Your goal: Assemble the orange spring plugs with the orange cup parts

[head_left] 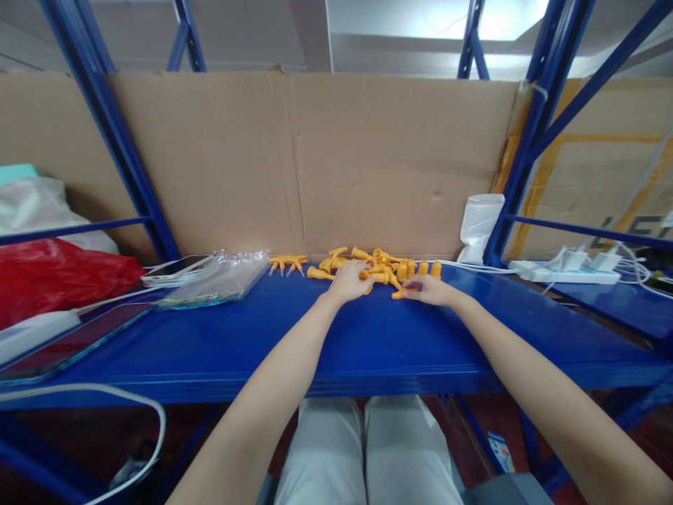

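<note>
A heap of several small orange plastic parts (381,266) lies at the back of the blue shelf (294,344), against the cardboard wall. My left hand (348,280) rests on the left side of the heap, fingers curled over some parts. My right hand (428,288) lies at the right side, fingertips pinched on one orange part (398,294). A few more orange parts (287,263) sit apart to the left. Some upright orange caps (420,267) stand in a row behind my right hand.
A clear plastic bag (221,279) and a phone (176,267) lie left of the heap, a tablet (68,344) nearer me. A red bag (52,273) sits far left. A white bag (479,223) and a power strip (565,270) stand right. Blue rack posts (113,133) frame the shelf.
</note>
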Motion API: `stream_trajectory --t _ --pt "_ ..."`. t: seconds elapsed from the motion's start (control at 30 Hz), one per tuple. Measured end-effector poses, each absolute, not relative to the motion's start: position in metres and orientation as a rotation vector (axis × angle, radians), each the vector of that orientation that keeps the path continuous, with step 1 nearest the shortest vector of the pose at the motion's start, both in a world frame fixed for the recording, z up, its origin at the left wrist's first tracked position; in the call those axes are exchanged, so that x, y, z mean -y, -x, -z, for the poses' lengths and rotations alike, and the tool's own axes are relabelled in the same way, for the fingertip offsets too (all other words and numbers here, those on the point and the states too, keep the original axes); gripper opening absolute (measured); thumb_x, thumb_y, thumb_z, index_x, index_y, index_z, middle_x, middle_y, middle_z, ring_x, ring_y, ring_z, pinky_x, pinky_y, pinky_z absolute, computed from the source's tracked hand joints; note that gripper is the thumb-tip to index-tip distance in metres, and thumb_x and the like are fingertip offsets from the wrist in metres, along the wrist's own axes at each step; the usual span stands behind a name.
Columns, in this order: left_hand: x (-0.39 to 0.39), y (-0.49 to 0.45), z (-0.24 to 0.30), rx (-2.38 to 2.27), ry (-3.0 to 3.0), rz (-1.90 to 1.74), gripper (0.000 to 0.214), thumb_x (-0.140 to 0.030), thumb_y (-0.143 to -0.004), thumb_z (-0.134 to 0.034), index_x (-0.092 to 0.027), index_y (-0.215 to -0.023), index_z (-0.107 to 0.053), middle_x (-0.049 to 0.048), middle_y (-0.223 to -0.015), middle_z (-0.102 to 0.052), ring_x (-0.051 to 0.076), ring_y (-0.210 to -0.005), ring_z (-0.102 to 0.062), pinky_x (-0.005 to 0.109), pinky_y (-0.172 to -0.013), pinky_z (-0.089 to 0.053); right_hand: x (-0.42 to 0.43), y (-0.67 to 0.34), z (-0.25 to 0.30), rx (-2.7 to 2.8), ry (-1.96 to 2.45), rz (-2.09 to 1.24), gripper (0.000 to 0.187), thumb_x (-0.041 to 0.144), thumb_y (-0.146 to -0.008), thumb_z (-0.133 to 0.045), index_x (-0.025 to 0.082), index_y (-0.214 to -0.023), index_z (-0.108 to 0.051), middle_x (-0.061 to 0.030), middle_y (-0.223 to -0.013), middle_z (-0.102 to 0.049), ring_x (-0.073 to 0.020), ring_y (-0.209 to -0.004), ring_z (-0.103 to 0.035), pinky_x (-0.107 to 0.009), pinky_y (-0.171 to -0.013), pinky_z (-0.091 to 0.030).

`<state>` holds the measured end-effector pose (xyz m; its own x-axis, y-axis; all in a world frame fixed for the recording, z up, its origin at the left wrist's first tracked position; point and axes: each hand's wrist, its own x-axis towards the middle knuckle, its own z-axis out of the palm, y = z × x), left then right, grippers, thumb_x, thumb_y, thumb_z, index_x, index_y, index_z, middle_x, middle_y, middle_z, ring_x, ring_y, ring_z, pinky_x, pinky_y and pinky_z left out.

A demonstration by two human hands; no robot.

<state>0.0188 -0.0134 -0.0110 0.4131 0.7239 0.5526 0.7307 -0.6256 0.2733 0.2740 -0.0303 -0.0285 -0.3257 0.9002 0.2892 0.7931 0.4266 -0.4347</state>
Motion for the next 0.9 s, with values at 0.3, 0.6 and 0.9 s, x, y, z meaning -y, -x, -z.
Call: stream_trajectory --t 0.3,0.6,0.9 --pt "0.017 -0.019 0.015 1.318 2.770 0.624 0.040 -0.033 -0.089 -0.060 -0.026 -0.129 -0.066 0.0062 -0.147 -0.057 0.027 -0.140 -0.047 0.049 -0.116 -0.039 0.032 -0.260 0.034 2.186 1.363 -0.268 0.033 0.032 -0.080 -0.072 0.018 -0.110 -0.073 -0.0099 -0.108 -0.076 -0.0250 -0.099 -0.072 -0.040 -0.094 -0.057" --pt "0.025 -0.016 0.007 1.428 2.705 0.550 0.038 -0.022 -0.092 -0.053 -0.021 -0.127 -0.066 0.0084 -0.149 -0.054 0.027 -0.143 -0.044 0.047 -0.117 -0.038 0.034 -0.247 0.035 2.232 1.245 -0.194 0.023 0.030 -0.084 -0.067 0.020 -0.104 -0.075 -0.0085 -0.110 -0.077 -0.0274 -0.101 -0.072 -0.043 -0.096 -0.056" --pt "0.018 -0.016 0.012 1.386 2.724 0.615 0.037 -0.022 -0.090 -0.055 -0.020 -0.124 -0.068 0.0095 -0.142 -0.060 0.026 -0.138 -0.048 0.044 -0.118 -0.037 0.033 -0.249 0.035 2.288 1.195 -0.131 0.028 0.036 -0.087 -0.064 0.023 -0.107 -0.077 -0.0070 -0.112 -0.077 -0.0275 -0.104 -0.072 -0.042 -0.097 -0.057"
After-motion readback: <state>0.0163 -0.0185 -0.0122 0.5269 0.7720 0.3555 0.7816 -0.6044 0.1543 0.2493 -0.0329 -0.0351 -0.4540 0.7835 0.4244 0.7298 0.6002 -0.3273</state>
